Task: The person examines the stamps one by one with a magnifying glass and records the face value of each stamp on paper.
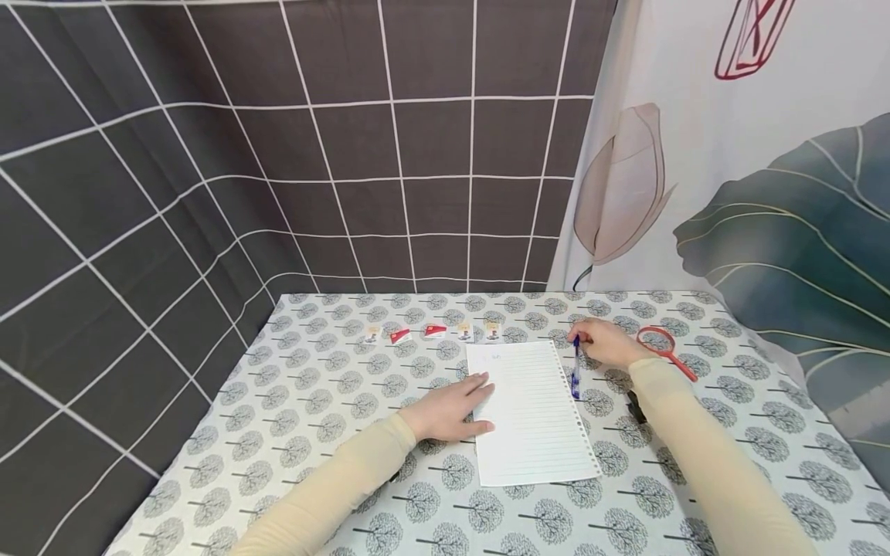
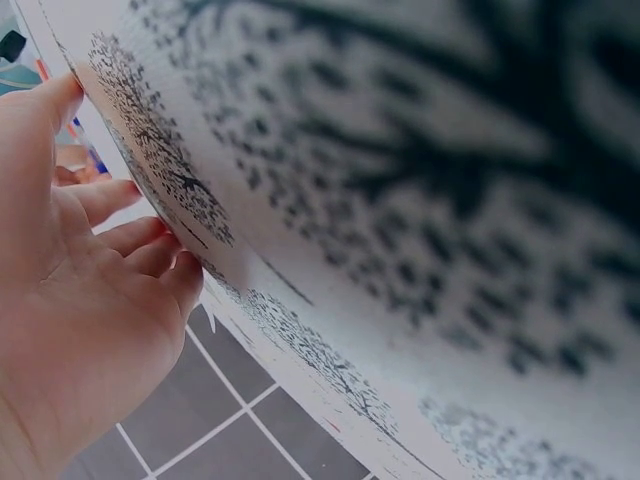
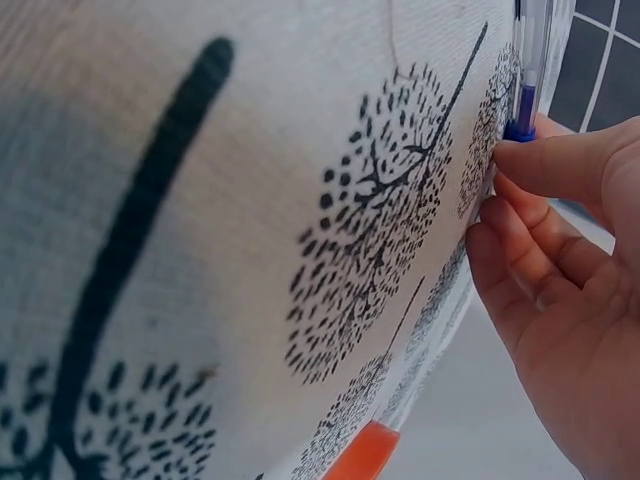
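Note:
A lined sheet of paper (image 1: 531, 417) with holes along its right edge lies on the patterned tablecloth. Faint writing shows near its top left. My left hand (image 1: 448, 409) rests at the sheet's left edge, its fingers spread loosely and the fingertips on the paper. Just right of the sheet is a clear-barrelled blue pen (image 1: 575, 378), pointing roughly toward me. With thumb and fingers, my right hand (image 1: 605, 342) pinches the pen's far end. The right wrist view shows the thumb against the pen's blue part (image 3: 521, 131), close to the cloth.
A red-rimmed magnifying glass (image 1: 683, 367) lies right of my right hand. Beyond the paper, several small cards or stickers stand in a row, among them a red and white one (image 1: 435, 330). A dark gridded curtain (image 1: 431, 208) hangs behind the table.

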Motion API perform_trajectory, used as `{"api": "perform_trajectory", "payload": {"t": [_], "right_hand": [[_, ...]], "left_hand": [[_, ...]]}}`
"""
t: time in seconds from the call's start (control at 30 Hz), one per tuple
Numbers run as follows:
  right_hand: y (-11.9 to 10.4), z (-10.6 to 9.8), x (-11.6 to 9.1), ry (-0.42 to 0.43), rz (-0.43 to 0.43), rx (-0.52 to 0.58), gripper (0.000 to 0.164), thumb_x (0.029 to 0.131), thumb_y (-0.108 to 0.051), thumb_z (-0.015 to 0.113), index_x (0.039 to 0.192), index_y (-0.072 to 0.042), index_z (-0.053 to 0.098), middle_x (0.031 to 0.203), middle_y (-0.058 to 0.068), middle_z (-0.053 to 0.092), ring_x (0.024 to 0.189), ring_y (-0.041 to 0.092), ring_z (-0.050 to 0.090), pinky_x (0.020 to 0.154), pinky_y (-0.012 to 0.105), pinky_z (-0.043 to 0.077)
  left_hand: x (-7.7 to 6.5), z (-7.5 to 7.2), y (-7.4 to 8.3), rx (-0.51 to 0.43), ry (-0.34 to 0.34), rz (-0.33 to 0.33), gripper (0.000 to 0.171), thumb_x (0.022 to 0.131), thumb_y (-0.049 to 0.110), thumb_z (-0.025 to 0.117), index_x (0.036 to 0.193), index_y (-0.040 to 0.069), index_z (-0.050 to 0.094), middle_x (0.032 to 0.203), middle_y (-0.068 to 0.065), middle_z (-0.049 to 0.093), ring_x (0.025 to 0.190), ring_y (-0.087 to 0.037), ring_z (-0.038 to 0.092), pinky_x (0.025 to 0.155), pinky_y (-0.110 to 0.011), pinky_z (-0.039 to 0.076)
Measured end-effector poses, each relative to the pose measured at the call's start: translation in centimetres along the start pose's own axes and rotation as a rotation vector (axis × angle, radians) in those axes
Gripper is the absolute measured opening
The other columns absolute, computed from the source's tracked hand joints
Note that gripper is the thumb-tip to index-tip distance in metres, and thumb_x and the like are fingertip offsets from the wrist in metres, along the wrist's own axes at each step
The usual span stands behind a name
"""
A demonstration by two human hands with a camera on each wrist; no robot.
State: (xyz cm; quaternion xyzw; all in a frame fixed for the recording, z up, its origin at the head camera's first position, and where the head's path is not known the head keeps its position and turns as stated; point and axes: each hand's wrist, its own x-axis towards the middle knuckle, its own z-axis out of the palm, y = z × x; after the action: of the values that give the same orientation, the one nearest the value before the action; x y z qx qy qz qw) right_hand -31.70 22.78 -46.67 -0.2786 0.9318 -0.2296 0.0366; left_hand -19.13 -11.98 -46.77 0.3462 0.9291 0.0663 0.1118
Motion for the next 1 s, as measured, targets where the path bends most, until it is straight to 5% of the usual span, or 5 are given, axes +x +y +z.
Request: {"api": "perform_trajectory", "payload": {"t": [0.43,0.7,1.0], "right_hand": [[0.0,-0.5,-0.1,-0.013,0.020,0.049,0.033,0.087,0.012,0.055,0.111,-0.004,0.070,0.097,0.010,0.063,0.089,0.027,0.060,0.084,0.049,0.055],[-0.7,-2.3,-0.3,0.088,-0.021,0.028,0.028,0.087,0.013,0.056,0.110,0.002,0.069,0.099,0.017,0.066,0.092,0.035,0.063,0.079,0.050,0.057],[-1.9,-4.3,-0.4,0.100,0.002,0.038,0.027,0.094,0.003,0.060,0.120,0.007,0.063,0.110,0.026,0.066,0.100,0.039,0.062,0.087,0.056,0.054]], "left_hand": [[0.1,0.0,-0.1,-0.008,0.004,0.012,0.078,0.102,0.058,0.045,0.160,0.009,0.028,0.167,-0.011,0.017,0.152,-0.024,0.021,0.123,-0.035,0.021],[0.0,0.0,0.0,-0.012,0.000,0.003,0.078,0.102,0.058,0.046,0.160,0.009,0.028,0.167,-0.011,0.019,0.152,-0.024,0.022,0.123,-0.035,0.021],[-0.1,0.0,0.1,-0.013,0.000,0.004,0.078,0.102,0.058,0.046,0.160,0.009,0.028,0.167,-0.011,0.019,0.152,-0.024,0.022,0.123,-0.035,0.021]]}}
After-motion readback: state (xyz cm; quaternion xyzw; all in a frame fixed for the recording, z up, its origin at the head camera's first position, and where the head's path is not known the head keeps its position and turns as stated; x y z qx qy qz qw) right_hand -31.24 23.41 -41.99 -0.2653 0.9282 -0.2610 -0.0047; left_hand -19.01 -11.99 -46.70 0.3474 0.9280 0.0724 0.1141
